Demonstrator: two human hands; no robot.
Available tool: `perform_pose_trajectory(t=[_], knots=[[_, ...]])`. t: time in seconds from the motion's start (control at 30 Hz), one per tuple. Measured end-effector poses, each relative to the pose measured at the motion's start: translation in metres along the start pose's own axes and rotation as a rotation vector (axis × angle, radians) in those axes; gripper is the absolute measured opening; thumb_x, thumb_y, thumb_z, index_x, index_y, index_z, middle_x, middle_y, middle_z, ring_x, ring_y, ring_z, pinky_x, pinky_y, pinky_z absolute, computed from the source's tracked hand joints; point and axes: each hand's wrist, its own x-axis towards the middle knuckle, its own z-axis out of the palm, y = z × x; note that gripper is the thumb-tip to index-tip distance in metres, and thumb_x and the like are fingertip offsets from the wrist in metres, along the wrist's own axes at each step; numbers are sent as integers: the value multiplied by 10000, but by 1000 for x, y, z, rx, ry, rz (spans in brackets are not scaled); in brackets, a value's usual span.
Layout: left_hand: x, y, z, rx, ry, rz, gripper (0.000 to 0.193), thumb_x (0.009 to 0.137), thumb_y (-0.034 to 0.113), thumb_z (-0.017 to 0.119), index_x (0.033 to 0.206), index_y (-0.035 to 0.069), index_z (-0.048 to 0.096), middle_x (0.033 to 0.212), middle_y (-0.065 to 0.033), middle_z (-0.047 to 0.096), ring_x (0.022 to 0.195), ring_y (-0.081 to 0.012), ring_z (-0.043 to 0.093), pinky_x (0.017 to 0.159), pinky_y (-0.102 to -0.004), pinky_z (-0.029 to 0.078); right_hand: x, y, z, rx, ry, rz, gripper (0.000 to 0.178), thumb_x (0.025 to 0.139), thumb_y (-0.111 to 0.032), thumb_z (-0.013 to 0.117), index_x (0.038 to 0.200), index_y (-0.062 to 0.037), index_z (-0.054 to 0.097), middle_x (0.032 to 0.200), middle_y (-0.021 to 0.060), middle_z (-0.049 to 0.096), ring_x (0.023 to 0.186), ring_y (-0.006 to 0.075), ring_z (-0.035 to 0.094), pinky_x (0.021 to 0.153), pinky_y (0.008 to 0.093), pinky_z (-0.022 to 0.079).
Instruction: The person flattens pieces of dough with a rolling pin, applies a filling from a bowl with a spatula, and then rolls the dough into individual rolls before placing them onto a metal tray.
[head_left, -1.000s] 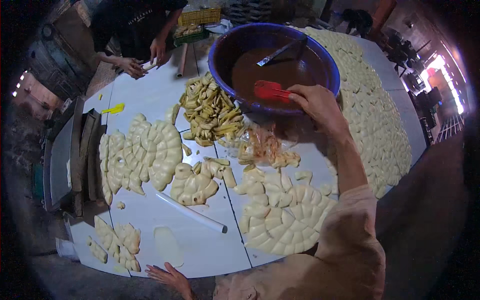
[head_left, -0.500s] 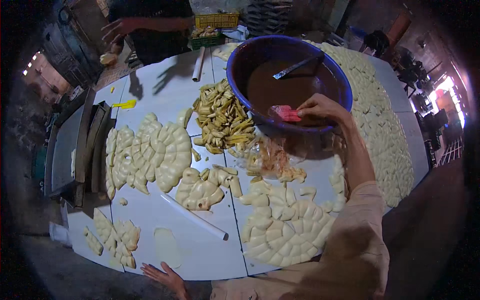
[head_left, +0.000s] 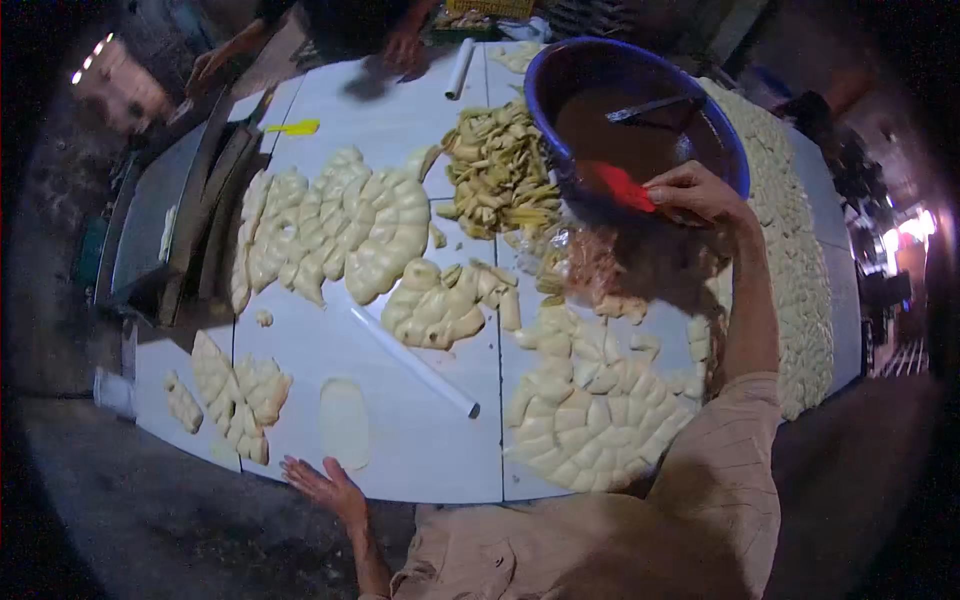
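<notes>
My right hand (head_left: 697, 195) pinches a red pastry brush (head_left: 617, 186) at the near rim of a blue tub (head_left: 560, 150) of brown liquid (head_left: 625, 140). The brush's head tilts toward the tub wall; its grip is hidden in my fingers. At the table's front edge, my left hand (head_left: 325, 487) is open with fingers spread, holding nothing. Just beyond it lies a thin, flattened oval of dough (head_left: 344, 422). A white rolling rod (head_left: 417, 362) rests diagonally past that oval. Closest to my right forearm is a round spread of pale dough pieces (head_left: 590, 425).
Peeled bananas (head_left: 500, 165) are heaped left of the tub, near a crumpled plastic bag (head_left: 590, 262). More dough (head_left: 365, 220), a yellow brush (head_left: 293, 127) and stacked trays (head_left: 165, 215) occupy the left. Dough pieces cover the right side (head_left: 790, 250). Another person's hand (head_left: 404, 50) is across the table.
The view has shifted, moving the table up and rightward in the picture. My right hand has turned the brush at the tub's rim. The other person's hands have lowered toward the table.
</notes>
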Motion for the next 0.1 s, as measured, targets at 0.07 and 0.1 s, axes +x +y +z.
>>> perform_pose_trajectory(t=[0.07,0.1], knots=[[3,7,-2,-70,16,29,762,1069,427,470,1595,-30,161,1667,-245,131,1544,-441,47,1230,-593,52,10,1,24,29,-78,-169,311,960,-235,712,1154,4,747,669,-23,634,459,8,434,422,187,284],[4,6,1,-124,27,35,775,1064,442,478,1597,-23,160,1669,-242,127,1543,-446,46,1229,-597,42,11,-9,33,21,-231,-228,298,970,-206,692,1188,-9,740,685,7,666,454,19,460,411,190,291]])
